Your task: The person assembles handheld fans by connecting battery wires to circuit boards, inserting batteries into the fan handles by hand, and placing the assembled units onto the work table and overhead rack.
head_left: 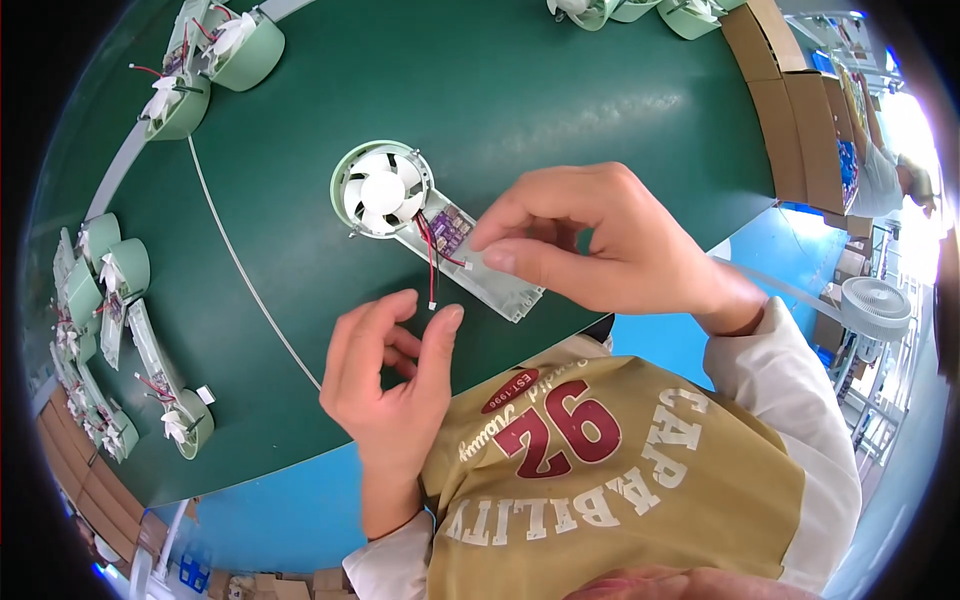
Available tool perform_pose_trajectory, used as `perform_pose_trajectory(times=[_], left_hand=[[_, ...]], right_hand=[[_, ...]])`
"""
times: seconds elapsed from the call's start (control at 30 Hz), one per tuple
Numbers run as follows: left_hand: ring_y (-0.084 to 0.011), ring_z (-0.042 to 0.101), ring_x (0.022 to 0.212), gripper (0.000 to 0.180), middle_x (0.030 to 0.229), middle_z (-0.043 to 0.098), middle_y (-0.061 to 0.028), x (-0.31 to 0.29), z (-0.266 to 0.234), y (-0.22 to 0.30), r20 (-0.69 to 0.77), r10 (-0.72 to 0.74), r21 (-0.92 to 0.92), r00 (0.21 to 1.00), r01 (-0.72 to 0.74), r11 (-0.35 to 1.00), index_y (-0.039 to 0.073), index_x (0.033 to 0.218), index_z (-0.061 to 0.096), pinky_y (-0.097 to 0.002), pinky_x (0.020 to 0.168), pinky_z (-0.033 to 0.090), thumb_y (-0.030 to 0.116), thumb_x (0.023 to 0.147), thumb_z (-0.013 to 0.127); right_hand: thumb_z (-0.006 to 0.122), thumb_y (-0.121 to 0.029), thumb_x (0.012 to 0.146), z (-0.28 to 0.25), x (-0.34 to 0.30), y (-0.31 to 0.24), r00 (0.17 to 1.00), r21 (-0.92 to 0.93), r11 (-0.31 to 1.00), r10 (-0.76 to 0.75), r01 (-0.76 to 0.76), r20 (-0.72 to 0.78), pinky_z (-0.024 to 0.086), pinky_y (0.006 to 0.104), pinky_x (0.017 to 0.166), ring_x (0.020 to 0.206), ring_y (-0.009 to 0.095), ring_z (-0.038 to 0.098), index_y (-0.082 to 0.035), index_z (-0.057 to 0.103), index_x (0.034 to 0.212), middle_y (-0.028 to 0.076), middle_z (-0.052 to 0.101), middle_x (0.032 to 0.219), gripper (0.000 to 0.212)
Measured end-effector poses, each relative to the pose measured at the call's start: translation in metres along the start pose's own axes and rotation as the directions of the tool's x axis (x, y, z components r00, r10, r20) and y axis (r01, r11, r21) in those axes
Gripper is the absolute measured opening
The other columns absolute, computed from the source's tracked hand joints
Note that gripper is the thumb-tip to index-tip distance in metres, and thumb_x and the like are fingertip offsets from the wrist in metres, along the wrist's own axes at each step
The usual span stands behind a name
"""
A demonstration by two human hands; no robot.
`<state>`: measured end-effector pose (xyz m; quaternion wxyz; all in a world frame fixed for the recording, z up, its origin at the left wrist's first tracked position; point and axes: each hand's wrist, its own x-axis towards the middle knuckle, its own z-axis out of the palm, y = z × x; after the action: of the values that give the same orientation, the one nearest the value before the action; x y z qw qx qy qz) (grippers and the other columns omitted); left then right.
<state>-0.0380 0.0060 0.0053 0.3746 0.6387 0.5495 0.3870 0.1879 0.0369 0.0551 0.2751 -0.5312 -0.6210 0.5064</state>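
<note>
A small fan assembly (pixel 490 285) lies on the green table, its pale green ring around a white fan (pixel 382 192) and its handle half pointing toward me. Inside the handle sits a purple circuit board (pixel 451 230). Red and black wires run from it, and one small white plug (pixel 432 305) hangs past the handle's left edge. My left hand (pixel 388 365) is just below that plug, thumb and fingers apart, holding nothing visible. Over the right side of the handle, my right hand (pixel 600 240) has thumb and forefinger slightly parted beside another white plug (pixel 468 265).
Several similar fan assemblies (pixel 170 400) lie along the table's left side, with more green fan housings (pixel 245 55) at the far left and far right. A thin pale cord (pixel 235 270) crosses the table. Cardboard boxes (pixel 790 130) stand by the right edge.
</note>
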Motion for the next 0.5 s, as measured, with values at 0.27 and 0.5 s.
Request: perform_pose_trajectory(times=[0.27,0.5], left_hand=[[-0.0063,0.055,0.056,0.01,0.084,0.066,-0.0059,0.0,0.011,0.001,-0.102,0.07,0.0,0.992,-0.071,0.997,-0.001,0.094,0.072,-0.0204,0.046,0.04,0.001,0.086,0.078],[-0.0035,0.052,0.056,0.008,0.082,0.064,-0.0032,0.008,0.019,0.009,-0.019,-0.214,-0.451,0.977,0.182,0.874,-0.003,0.095,0.072,-0.0196,0.047,0.037,0.004,0.092,0.074]], right_hand=[[0.068,-0.011,0.095,0.003,0.011,-0.011,0.975,0.038,0.99,0.127,-0.136,0.181,0.041,0.0236,0.05,0.06,0.004,0.054,-0.001,0.074,0.102,0.002,0.069,0.082,0.014],[0.068,-0.017,0.096,0.011,0.019,-0.005,0.883,0.376,0.801,0.389,-0.465,0.263,0.034,0.0218,0.045,0.057,0.004,0.05,-0.001,0.075,0.104,0.001,0.07,0.082,0.019]])
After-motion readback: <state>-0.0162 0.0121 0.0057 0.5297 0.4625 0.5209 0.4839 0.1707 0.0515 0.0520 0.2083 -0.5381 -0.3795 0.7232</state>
